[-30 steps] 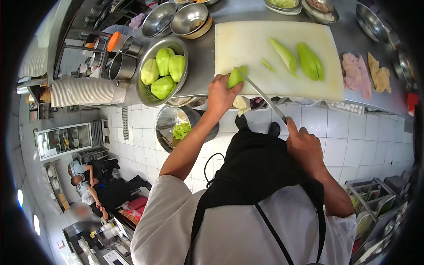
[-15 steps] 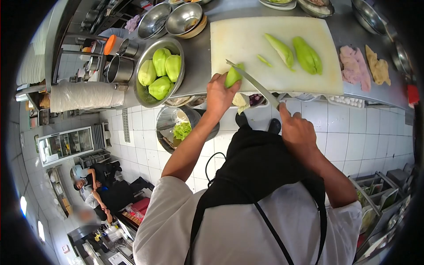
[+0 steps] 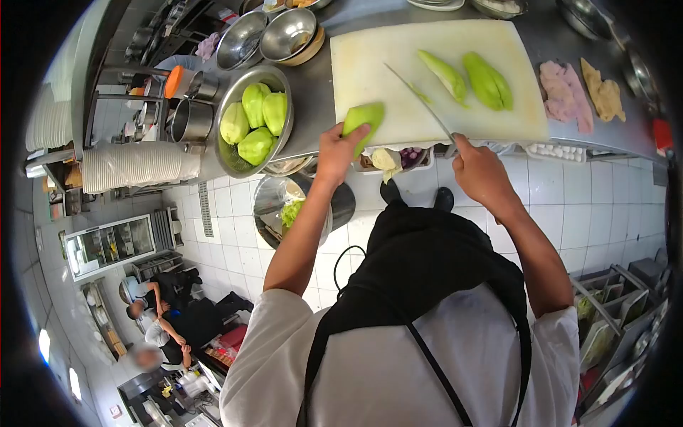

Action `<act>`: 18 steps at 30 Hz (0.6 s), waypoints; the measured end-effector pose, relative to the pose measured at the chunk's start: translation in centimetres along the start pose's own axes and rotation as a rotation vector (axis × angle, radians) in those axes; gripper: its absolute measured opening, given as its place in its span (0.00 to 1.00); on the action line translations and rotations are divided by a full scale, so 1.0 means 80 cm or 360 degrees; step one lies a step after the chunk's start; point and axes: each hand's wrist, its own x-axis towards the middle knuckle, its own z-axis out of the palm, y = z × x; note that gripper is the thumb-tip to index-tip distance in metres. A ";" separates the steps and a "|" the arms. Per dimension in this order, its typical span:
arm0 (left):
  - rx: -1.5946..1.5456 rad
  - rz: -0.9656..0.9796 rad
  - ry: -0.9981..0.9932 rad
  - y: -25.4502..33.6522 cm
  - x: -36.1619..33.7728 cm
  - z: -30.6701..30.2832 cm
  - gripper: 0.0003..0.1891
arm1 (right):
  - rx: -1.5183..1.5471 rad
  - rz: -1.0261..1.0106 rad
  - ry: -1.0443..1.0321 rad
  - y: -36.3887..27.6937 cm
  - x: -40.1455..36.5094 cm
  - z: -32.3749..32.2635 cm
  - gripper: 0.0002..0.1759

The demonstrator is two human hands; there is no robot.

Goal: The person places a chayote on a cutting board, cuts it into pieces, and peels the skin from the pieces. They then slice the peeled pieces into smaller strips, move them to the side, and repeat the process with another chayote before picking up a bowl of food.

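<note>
My left hand [image 3: 337, 154] is closed around a piece of green chayote [image 3: 366, 118] at the front left of the white cutting board [image 3: 370, 50]. In my right hand [image 3: 479, 172] is the handle of a long knife [image 3: 430, 108], its blade pointing up and left over the board, apart from the piece. Farther right on the board lie a larger chayote piece [image 3: 487, 81] and a long cut wedge [image 3: 442, 75]. A thin sliver [image 3: 418, 92] rests near the blade. Several chayotes [image 3: 255, 105] fill a metal bowl [image 3: 286, 139] to the left.
Metal bowls [image 3: 288, 35] stand at the back left. A pink cloth [image 3: 565, 96] and a tan cloth [image 3: 603, 89] lie right of the board. Below the counter edge is a bin [image 3: 267, 206] with leafy scraps. Two people [image 3: 171, 306] are at lower left.
The knife has come away from the chayote piece, and my right hand has lifted slightly. My left hand has shifted a little left, turning the piece so more of it shows.
</note>
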 end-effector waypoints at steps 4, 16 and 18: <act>-0.0348 -0.0137 -0.0033 0.005 0.003 -0.004 0.17 | -0.0076 -0.0086 -0.0025 -0.007 -0.018 -0.004 0.25; -0.0359 -0.0199 0.0005 0.014 0.004 0.001 0.17 | -0.0040 -0.0136 -0.0189 -0.007 -0.014 0.019 0.23; -0.0376 -0.0214 -0.0011 0.014 0.005 -0.002 0.17 | -0.0020 -0.0117 -0.0201 -0.002 -0.011 0.021 0.22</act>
